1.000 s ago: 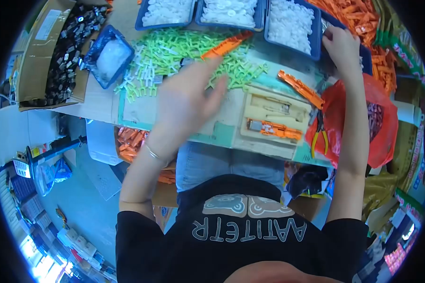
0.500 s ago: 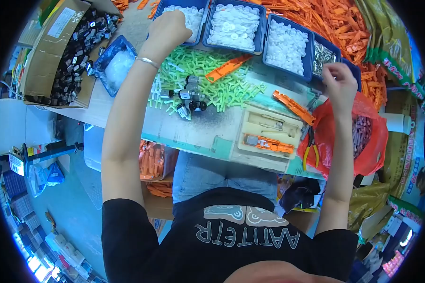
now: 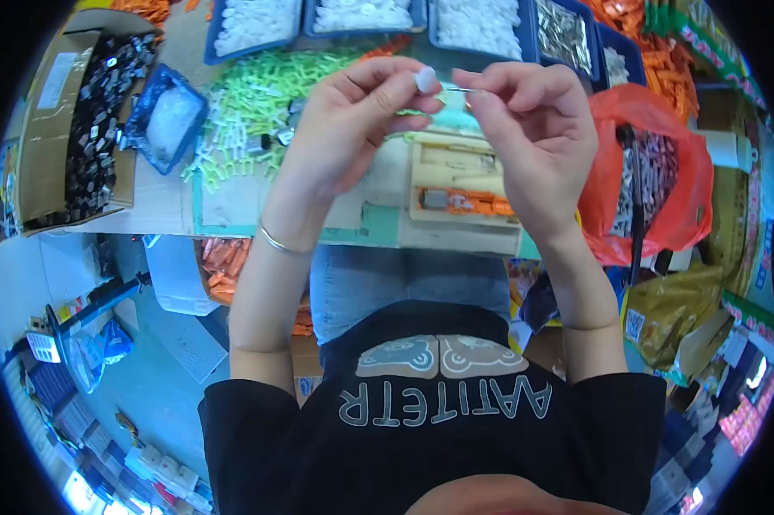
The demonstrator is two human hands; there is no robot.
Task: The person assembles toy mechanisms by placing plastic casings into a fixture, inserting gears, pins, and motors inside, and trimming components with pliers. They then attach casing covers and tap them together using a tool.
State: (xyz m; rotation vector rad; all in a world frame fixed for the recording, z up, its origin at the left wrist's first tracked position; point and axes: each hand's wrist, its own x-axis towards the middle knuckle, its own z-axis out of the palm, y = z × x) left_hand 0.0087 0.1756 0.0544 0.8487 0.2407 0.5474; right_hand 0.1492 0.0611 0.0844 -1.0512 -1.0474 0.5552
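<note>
My left hand [image 3: 348, 120] pinches a small round white plastic piece [image 3: 424, 80] between thumb and fingertips. Facing it, my right hand [image 3: 543, 142] grips a thin metal pin [image 3: 461, 89] that points left toward the white piece; a narrow gap appears between them. Both hands are raised over the table. Below them lies a cream-coloured fixture [image 3: 418, 159] holding an orange plastic part [image 3: 473, 203] with a grey piece at its left end. My right hand and wrist hide the fixture's right side.
Blue bins of white pieces [image 3: 365, 15] and a bin of metal pins [image 3: 564, 39] line the back. Green Y-shaped parts [image 3: 232, 129] spread at left, beside a blue tray [image 3: 174, 120] and a carton [image 3: 56, 120] of dark parts. A red bag [image 3: 692, 163] stands at right.
Both hands have come from the bins to meet in front of me, left hand with a white piece, right hand with a metal pin. The camera view has shifted.
</note>
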